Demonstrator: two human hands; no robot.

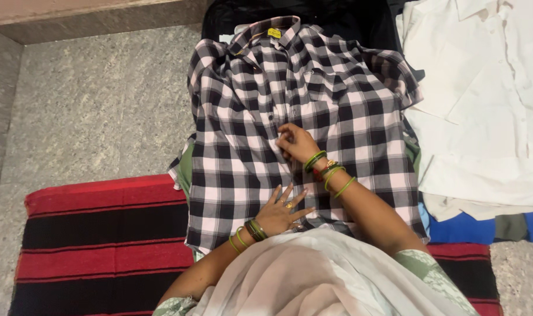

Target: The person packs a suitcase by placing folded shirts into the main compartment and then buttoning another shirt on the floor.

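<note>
Now the checked shirt [313,111] is pressed flat by the left hand [281,213], fingers spread; its placket is pinched by the right hand [295,143].

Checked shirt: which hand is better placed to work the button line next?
Right, probably. The right hand has its fingertips pinched on the shirt at the button line, mid-front. The left hand lies flat near the hem, only pressing the cloth down.

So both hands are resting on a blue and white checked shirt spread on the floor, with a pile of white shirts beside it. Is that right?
Not quite: the head view shows the checked shirt is black and white, not blue. The rest holds: the left hand and right hand rest on it, and white shirts lie beside it.
</note>
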